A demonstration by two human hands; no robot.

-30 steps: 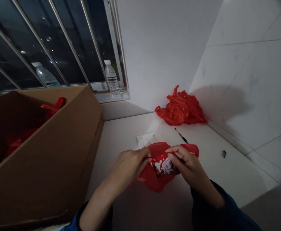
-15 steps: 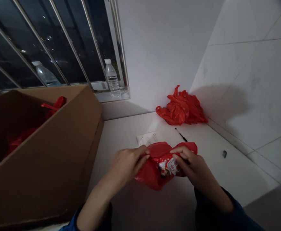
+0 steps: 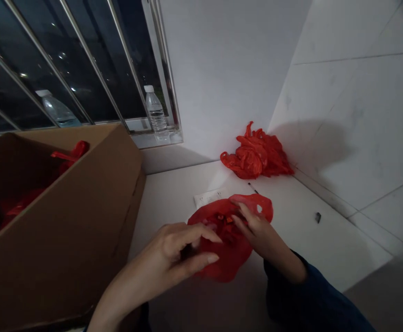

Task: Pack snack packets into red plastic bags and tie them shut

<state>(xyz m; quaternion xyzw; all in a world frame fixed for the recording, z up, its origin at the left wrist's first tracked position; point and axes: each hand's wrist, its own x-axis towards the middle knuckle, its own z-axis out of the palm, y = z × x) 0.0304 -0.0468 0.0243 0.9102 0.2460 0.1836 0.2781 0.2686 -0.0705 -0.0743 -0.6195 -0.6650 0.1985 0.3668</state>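
One bag [image 3: 227,265], lower centre, is apparently being arranged; left hand [image 3: 174,243] is held with fingers parted, right hand [image 3: 260,234] likewise; a rim pinch seems called for.

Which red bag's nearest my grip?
The spread red bag at your left grip and right grip; the crumpled bundle is by the wall, other red plastic inside the box.
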